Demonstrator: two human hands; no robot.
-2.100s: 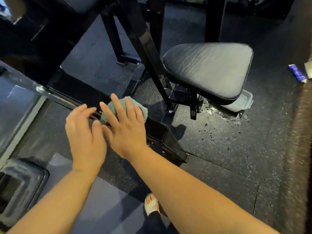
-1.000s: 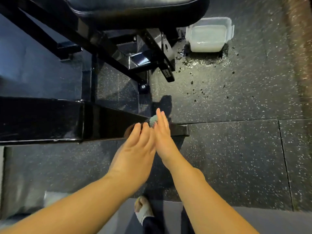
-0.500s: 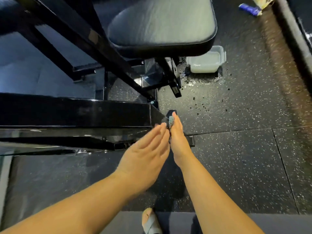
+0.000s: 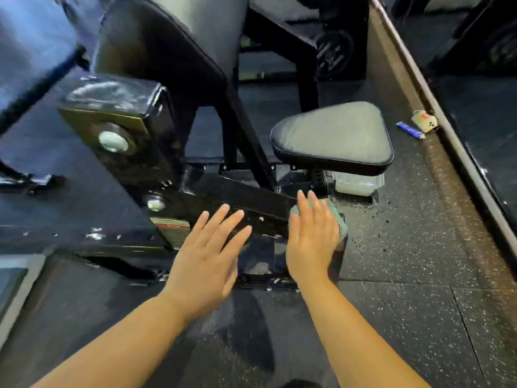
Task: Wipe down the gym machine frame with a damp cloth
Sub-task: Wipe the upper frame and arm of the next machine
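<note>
right hand point(image 4: 312, 239) flat on the teal cloth point(image 4: 342, 221), grip released, pressing it on the low end of the frame point(image 4: 237, 196) | left hand point(image 4: 208, 256) just beside, fingers straight, grip released too, over that frame

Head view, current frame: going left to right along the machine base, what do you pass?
Large silver bolt cap → red-and-white label → left hand, fingers straight, over the frame → right hand flat on the teal cloth → clear tub under the seat → blue tube.
</note>
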